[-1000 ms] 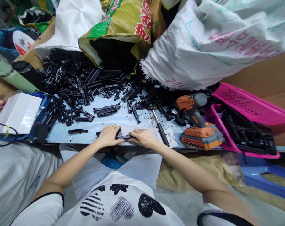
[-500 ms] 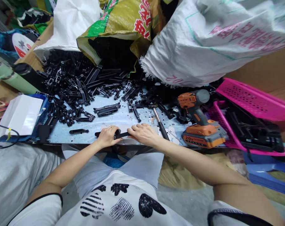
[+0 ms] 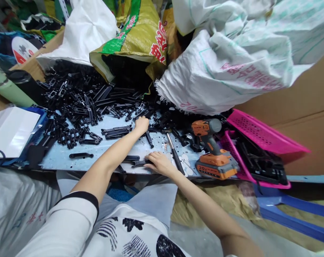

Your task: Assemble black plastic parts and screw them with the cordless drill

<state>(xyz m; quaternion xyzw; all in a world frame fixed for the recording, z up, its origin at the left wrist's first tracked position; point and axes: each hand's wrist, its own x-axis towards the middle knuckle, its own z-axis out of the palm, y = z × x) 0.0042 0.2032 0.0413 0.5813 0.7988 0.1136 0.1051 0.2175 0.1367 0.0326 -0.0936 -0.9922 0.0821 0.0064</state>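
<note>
My left hand [image 3: 142,125] reaches into the near side of a heap of black hinge-like parts [image 3: 89,107]. Its fingers are curled downward, and whatever they grip is hidden. Close to the table's front edge, my right hand [image 3: 160,163] is closed on the end of a slim black bar [image 3: 139,164]. Another black bar [image 3: 132,157] lies just behind that one. A single black link [image 3: 81,155] rests further left. Between the heap and the front edge lies a stack of long black parts [image 3: 116,132].
A hammer [image 3: 175,153] lies right of my right hand, with an orange cordless driver [image 3: 211,150] beyond it. A pink basket [image 3: 269,184] holds black parts at the right. Large sacks [image 3: 204,75] line the back. White paper [image 3: 14,130] sits at left.
My left hand has left the part both hands were on and moved forward to the heap. My right hand stays near the front edge. The view has shifted slightly.
</note>
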